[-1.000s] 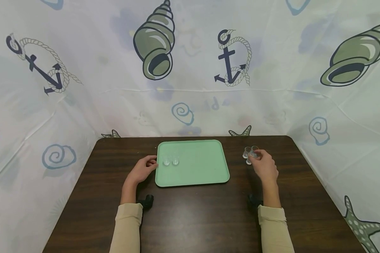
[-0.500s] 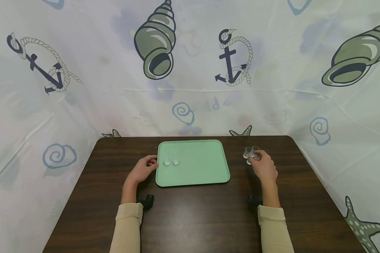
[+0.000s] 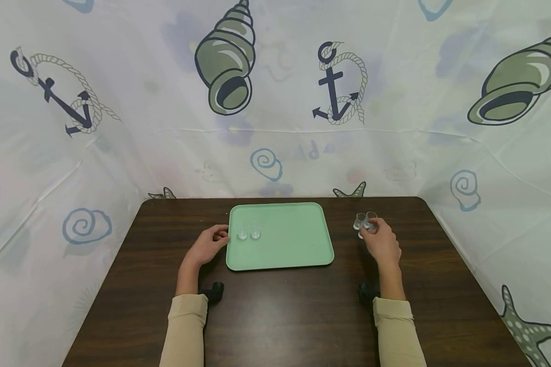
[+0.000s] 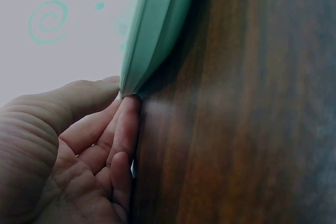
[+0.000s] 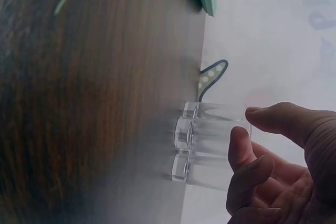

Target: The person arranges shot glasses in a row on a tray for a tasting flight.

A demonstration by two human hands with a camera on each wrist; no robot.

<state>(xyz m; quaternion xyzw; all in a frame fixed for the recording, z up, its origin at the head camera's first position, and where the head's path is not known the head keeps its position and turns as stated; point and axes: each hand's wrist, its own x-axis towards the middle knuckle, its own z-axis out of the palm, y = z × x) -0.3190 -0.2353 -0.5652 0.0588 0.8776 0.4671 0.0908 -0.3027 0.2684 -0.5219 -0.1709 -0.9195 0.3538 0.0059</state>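
Observation:
A green tray (image 3: 289, 239) lies on the table with two small clear shot glasses (image 3: 242, 234) standing near its left side. My left hand (image 3: 207, 246) pinches the tray's left rim. Its thumb is on the rim and the fingers curl against the outer edge in the left wrist view. To the right of the tray, a close cluster of upright shot glasses (image 3: 359, 221) stands on the table. My right hand (image 3: 383, 243) pinches one shot glass (image 5: 210, 136) of that cluster near its rim, between thumb and fingers. Part of the cluster is hidden behind the fingers.
The dark wooden table (image 3: 275, 316) ends at a white cloth backdrop (image 3: 284, 102) printed with shells and anchors. More cloth hangs at both sides. A gap of table separates the tray from the cluster.

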